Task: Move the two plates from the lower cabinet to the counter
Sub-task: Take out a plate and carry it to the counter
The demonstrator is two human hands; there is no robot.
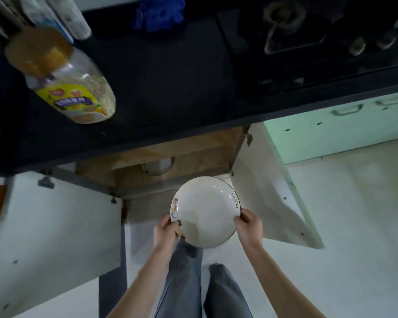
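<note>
A white plate (205,210) with a thin dark rim, small pictures on its left edge and handwriting on its right edge hangs in front of the open lower cabinet (170,166), below the counter's edge. My left hand (167,229) grips the plate's left rim and my right hand (248,227) grips its right rim. A sliver of a second rim shows just under the plate's upper right edge; I cannot tell whether a second plate lies beneath. The black counter (170,92) stretches above.
Both cabinet doors stand wide open, left door (55,226) and right door (274,191). On the counter are a clear jar of grain (74,88) with a gold lid at left, a blue cloth (159,12) at the back, and a gas stove (308,31) at right. My legs are below.
</note>
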